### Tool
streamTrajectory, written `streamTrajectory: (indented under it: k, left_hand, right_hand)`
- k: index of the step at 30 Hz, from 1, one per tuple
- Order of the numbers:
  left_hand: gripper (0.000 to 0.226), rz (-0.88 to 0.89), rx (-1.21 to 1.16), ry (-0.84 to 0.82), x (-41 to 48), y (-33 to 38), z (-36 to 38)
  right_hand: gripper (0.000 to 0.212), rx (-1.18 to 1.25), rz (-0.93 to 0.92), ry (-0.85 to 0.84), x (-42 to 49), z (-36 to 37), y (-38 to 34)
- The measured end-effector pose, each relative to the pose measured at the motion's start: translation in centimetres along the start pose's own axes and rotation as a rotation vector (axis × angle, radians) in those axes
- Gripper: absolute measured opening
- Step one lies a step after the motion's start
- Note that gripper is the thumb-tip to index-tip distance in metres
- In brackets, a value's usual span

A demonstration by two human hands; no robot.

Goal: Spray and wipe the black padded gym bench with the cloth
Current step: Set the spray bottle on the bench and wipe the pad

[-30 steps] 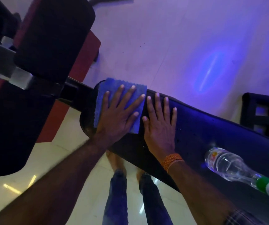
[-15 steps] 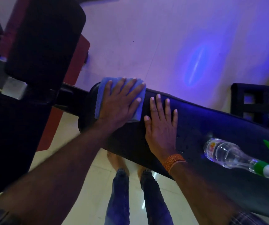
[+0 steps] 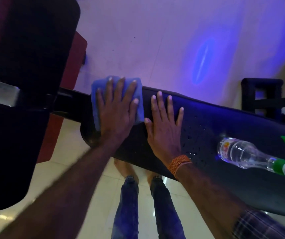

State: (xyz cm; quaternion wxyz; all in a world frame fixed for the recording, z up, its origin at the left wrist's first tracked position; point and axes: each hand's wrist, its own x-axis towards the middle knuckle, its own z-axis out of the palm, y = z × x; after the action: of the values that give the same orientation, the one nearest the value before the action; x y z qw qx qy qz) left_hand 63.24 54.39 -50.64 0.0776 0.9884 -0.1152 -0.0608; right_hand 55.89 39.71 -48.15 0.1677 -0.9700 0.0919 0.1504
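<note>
Left hand (image 3: pixel 115 114) flat, hiding most of cloth (image 3: pixel 139 94); bench (image 3: pixel 224 121) cropped right

Two large black roller pads (image 3: pixel 33 40) at far left on a grey metal bar (image 3: pixel 4 94), red panel (image 3: pixel 74 54) behind. Glossy pale floor tiles (image 3: pixel 90 178) below, blue light reflection (image 3: pixel 202 61) beyond. Dark frame (image 3: pixel 262 95) at right.

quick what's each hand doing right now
Left hand: open, flat, pressing the blue microfibre cloth.
Right hand: open, flat on the black padded bench, holding nothing.
</note>
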Motion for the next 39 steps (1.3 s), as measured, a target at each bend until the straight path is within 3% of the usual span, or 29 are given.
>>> streamTrajectory:
  k: [2, 5, 9, 12, 15, 18, 23, 28, 33, 36, 39]
  left_hand:
    - [0.058, -0.116, -0.002, -0.005, -3.2, 0.4, 0.0]
    - [0.059, -0.155, -0.036, 0.006, -2.9, -0.2, -0.1]
    - [0.056, -0.243, -0.122, 0.061, 0.5, -1.0, 0.1]
    - [0.06, -0.327, -0.048, 0.07, -3.6, 0.1, 0.6]
    - [0.061, -0.25, -0.026, 0.021, -6.8, -0.4, 0.7]
    - [0.061, -0.2, -0.054, 0.06, -4.6, -2.7, 0.7]
    - [0.06, -0.543, -0.07, 0.142, -4.7, 0.1, 1.2]
    - [0.059, -0.539, -0.077, 0.137, -6.0, 0.4, 1.0]
    - [0.06, -0.749, -0.123, 0.197, -4.4, 0.3, 1.1]
    - [0.063, -0.728, -0.074, 0.173, -8.0, 4.3, 2.2]
    - [0.061, -0.618, -0.119, 0.204, -9.2, 2.7, 2.5]
  right_hand:
    - [0.062, 0.004, -0.066, -0.022, -0.1, -0.2, -0.2]
    - [0.06, 0.004, -0.169, -0.046, 0.3, -0.3, -0.8]
    - [0.059, -0.029, -0.184, -0.035, 1.3, -0.2, -1.1]
    - [0.061, -0.028, -0.238, -0.064, 0.7, -0.2, -0.9]
    - [0.061, -0.05, -0.333, -0.117, 0.4, -0.5, -0.6]
    - [0.061, -0.094, -0.408, -0.113, 1.5, -0.8, -0.2]
    - [0.061, -0.092, -0.478, -0.104, 2.2, -0.4, -0.1]
    - [0.061, -0.123, -0.584, -0.164, 2.5, -0.8, -0.3]
    - [0.061, -0.118, -0.594, -0.161, 2.6, -0.8, -0.1]
    - [0.063, -0.126, -0.562, -0.17, 2.1, -0.9, -0.6]
    - [0.062, -0.109, -0.564, -0.173, 1.9, -1.1, -0.7]
